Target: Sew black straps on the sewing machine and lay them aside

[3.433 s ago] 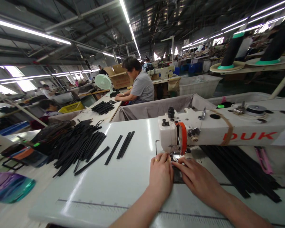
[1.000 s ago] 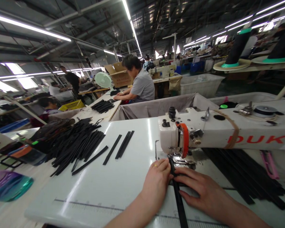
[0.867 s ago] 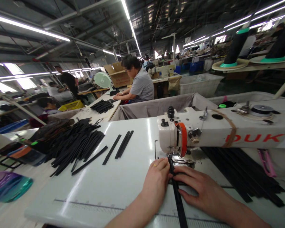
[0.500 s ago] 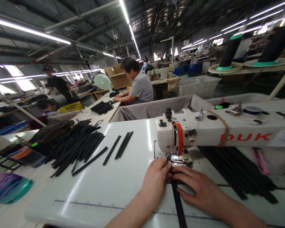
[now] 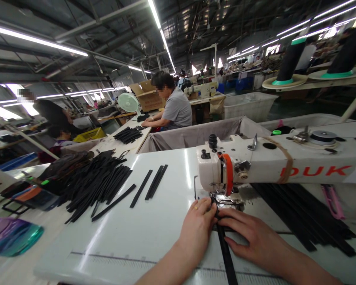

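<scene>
A long black fabric strip (image 5: 227,259) runs from the table's front edge up to the needle area of a white sewing machine (image 5: 255,162). My left hand (image 5: 197,227) presses on the strip from the left, its fingers closed together just in front of the metal presser area (image 5: 225,201). From the other side my right hand (image 5: 250,233) holds the strip's right edge with thumb and fingers bent round it. The strip's far end is hidden under my fingertips and the machine head.
Left on the table lie a heap of black strips (image 5: 97,186) and several separate ones (image 5: 156,182). More long strips (image 5: 302,217) and pink snips (image 5: 332,202) are right, beneath the machine arm. Thread cones (image 5: 291,61) stand behind. A co-worker (image 5: 176,105) sits ahead.
The machine and both hands appear slightly farther right in the picture. A standing person at the far left has moved left and leans over. My grip on the strip looks the same.
</scene>
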A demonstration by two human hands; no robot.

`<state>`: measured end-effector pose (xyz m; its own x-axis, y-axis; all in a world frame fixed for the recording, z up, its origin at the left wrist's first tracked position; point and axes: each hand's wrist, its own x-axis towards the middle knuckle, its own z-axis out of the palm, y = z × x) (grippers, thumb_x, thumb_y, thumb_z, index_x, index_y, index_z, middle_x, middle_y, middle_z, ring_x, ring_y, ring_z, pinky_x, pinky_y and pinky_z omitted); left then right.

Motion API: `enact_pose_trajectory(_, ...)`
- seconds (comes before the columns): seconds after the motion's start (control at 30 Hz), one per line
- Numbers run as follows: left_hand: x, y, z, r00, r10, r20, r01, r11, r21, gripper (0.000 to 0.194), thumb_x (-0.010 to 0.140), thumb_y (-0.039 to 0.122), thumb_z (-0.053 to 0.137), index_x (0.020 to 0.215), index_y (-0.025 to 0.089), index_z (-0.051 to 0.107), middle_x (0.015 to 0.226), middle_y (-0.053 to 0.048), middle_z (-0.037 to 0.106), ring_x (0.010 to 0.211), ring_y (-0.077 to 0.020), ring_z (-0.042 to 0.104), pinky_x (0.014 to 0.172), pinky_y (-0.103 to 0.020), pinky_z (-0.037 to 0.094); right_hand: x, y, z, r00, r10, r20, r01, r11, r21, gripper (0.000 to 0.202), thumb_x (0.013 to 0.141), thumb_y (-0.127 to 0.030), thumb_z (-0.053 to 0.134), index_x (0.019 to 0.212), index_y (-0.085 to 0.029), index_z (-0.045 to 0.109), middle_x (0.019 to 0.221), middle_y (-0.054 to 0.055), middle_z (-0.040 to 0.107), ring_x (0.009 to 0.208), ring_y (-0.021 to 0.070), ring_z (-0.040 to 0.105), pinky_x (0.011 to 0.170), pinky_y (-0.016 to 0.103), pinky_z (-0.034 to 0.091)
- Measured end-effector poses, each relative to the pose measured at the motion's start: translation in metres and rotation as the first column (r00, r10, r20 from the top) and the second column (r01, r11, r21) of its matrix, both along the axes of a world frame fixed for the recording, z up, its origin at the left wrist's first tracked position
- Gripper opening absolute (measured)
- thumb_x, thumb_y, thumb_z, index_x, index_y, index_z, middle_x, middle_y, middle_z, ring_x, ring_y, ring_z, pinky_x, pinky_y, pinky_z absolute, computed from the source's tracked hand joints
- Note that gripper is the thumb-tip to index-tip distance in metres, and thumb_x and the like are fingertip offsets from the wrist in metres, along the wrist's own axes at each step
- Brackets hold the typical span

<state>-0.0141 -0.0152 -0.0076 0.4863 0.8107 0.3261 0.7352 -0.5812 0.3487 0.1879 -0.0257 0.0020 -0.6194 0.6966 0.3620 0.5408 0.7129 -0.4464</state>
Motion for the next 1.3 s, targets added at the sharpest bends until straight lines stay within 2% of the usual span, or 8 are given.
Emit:
enact_pose_trajectory(0.33, 0.003, 0.001, -0.003, 1.0, 0.02, -0.002, -0.02, 1.0, -0.005, 0.027, 0.09, 0.016, 0.06, 0.117, 0.014, 0.064, 0.128, -0.013, 0.063, 0.12, -0.0267, 0.059, 0.106, -0.046, 0.047, 0.0, 0.002, -0.002, 1.0, 0.011, -0.022, -0.01, 1.0, 0.029, 0.031, 0.081, -0.018, 0.065, 0.112, -0.022, 0.067, 0.123, 0.008, 0.066, 0.111, 0.0219, 0.064, 0.097, 0.031, 0.052)
enact_pose_trajectory(0.7, 0.007, 0.004, -0.015, 0.996, 0.049, -0.077, -0.048, 0.999, 0.017, 0.035, 0.093, 0.013, 0.055, 0.128, 0.014, 0.06, 0.135, -0.013, 0.06, 0.128, -0.0284, 0.054, 0.11, -0.047, 0.044, -0.001, 0.002, -0.002, 1.0, 0.0, -0.027, 0.0, 1.0, -0.006, 0.034, 0.081, -0.016, 0.063, 0.115, -0.022, 0.066, 0.125, 0.008, 0.065, 0.112, 0.0226, 0.063, 0.098, 0.032, 0.052)
enact_pose_trajectory(0.93, 0.005, 0.005, -0.012, 0.998, -0.009, -0.054, 0.01, 1.0, 0.01, 0.034, 0.093, 0.012, 0.051, 0.126, 0.007, 0.06, 0.136, -0.017, 0.058, 0.132, -0.0278, 0.05, 0.113, -0.042, 0.043, -0.002, 0.002, 0.002, 1.0, 0.002, 0.008, -0.002, 1.0, -0.017, 0.029, 0.084, -0.016, 0.061, 0.113, -0.02, 0.065, 0.123, 0.009, 0.065, 0.112, 0.0227, 0.063, 0.098, 0.034, 0.052)
enact_pose_trajectory(1.17, 0.004, 0.003, -0.008, 1.0, 0.002, -0.013, -0.002, 1.0, 0.016, 0.032, 0.092, 0.011, 0.053, 0.123, 0.008, 0.062, 0.134, -0.016, 0.059, 0.13, -0.0277, 0.052, 0.111, -0.043, 0.045, -0.001, -0.001, -0.003, 1.0, -0.011, 0.004, 0.011, 1.0, 0.001, 0.027, 0.087, -0.019, 0.06, 0.114, -0.02, 0.065, 0.123, 0.009, 0.065, 0.114, 0.023, 0.062, 0.099, 0.035, 0.052)
enact_pose_trajectory(1.3, 0.007, 0.005, -0.007, 0.998, 0.017, 0.059, -0.019, 0.999, 0.031, 0.029, 0.092, 0.01, 0.052, 0.119, 0.011, 0.063, 0.128, -0.014, 0.064, 0.125, -0.027, 0.057, 0.107, -0.043, 0.049, 0.0, 0.004, -0.005, 1.0, -0.027, 0.009, 0.026, 0.997, 0.068, 0.032, 0.09, -0.015, 0.052, 0.119, -0.02, 0.064, 0.124, 0.01, 0.065, 0.114, 0.022, 0.062, 0.099, 0.036, 0.052)
